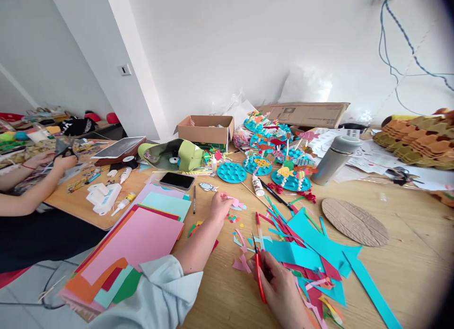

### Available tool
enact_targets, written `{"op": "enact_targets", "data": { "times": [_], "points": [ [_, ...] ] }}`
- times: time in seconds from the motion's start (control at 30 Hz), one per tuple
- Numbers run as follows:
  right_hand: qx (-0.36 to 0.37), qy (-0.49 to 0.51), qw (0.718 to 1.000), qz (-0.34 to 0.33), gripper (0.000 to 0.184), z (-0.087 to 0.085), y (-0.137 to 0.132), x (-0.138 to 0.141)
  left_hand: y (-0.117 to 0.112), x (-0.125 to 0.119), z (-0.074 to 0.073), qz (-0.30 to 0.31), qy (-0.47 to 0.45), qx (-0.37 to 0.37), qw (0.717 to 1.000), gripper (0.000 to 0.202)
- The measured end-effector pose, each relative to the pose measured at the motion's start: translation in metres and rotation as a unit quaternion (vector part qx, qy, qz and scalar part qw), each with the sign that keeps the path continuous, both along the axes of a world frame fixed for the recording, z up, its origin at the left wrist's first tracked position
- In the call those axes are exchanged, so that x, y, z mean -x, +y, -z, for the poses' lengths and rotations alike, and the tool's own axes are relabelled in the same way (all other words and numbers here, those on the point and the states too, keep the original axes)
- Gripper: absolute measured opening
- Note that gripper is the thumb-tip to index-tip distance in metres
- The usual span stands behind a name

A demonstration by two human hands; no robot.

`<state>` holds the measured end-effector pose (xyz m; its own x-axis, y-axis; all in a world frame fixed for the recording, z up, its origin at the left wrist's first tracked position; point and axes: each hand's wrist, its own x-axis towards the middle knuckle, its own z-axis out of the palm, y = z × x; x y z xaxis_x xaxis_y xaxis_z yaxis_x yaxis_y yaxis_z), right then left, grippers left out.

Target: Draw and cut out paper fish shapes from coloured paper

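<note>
My left hand (220, 206) reaches over the middle of the table, its fingers closed on a small pink paper cutout (234, 202). Pale blue paper shows beside that cutout. In my right hand (275, 279), near the front edge, is a pair of red-handled scissors (258, 267) with the blades pointing away from me. Pink paper scraps (241, 264) lie just left of the scissors, and a red pen (259, 227) is beyond them. A fish-shaped paper cutout (208, 186) rests behind my left hand. Small coloured paper bits (232, 218) are scattered below it.
Turquoise paper offcuts (319, 225) spread to the right, near an oval cardboard piece (354, 221). Coloured paper sheets (142, 234) are stacked left. Behind stand blue bases with paper fish (291, 180), a glue bottle (257, 186) and a steel flask (336, 160). Another person's hands (64, 162) hold scissors at far left.
</note>
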<state>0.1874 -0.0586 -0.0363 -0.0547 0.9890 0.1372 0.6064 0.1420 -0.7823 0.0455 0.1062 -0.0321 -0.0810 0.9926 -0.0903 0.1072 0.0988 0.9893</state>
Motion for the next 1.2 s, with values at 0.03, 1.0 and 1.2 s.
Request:
{"op": "enact_targets", "data": {
  "times": [0.03,1.0,1.2],
  "points": [
    [0.001,0.000,1.000,-0.001,0.038,0.000,0.000,0.000,-0.003,0.005,-0.001,-0.026,0.022,-0.008,0.999,0.025],
    [-0.132,-0.182,0.974,-0.017,0.026,0.008,-0.008,0.002,-0.058,0.125,-0.019,0.153,0.413,-0.021,0.897,0.027],
    [-0.139,-0.176,0.974,-0.019,0.026,0.006,-0.010,0.004,-0.069,0.118,-0.029,0.211,0.478,-0.006,0.853,0.038]
  ]
}}
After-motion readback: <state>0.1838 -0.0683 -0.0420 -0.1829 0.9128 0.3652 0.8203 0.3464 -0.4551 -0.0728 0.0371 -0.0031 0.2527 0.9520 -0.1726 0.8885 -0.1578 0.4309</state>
